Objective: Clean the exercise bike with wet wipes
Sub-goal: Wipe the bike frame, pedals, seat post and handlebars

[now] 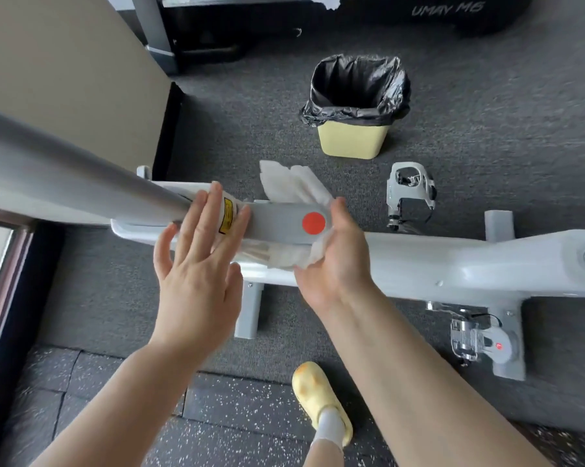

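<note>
White wet wipe (pixel 293 187) is wrapping the exercise bike (pixel 419 261) post at frame centre; right hand (pixel 335 261) is gripping it, fingers clamped. Left hand (pixel 196 264) is resting flat alongside, fingers apart.

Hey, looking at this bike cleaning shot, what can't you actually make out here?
Head view only:
- Wipe: its middle is hidden behind the grey bar and under the right hand.
- Yellow label: print too small, partly covered by the left hand.
- Bin: its bottom is lost in the dark liner.
- Bike frame: cut off by the right edge.
- Silver post: top cut off by the left edge.
</note>
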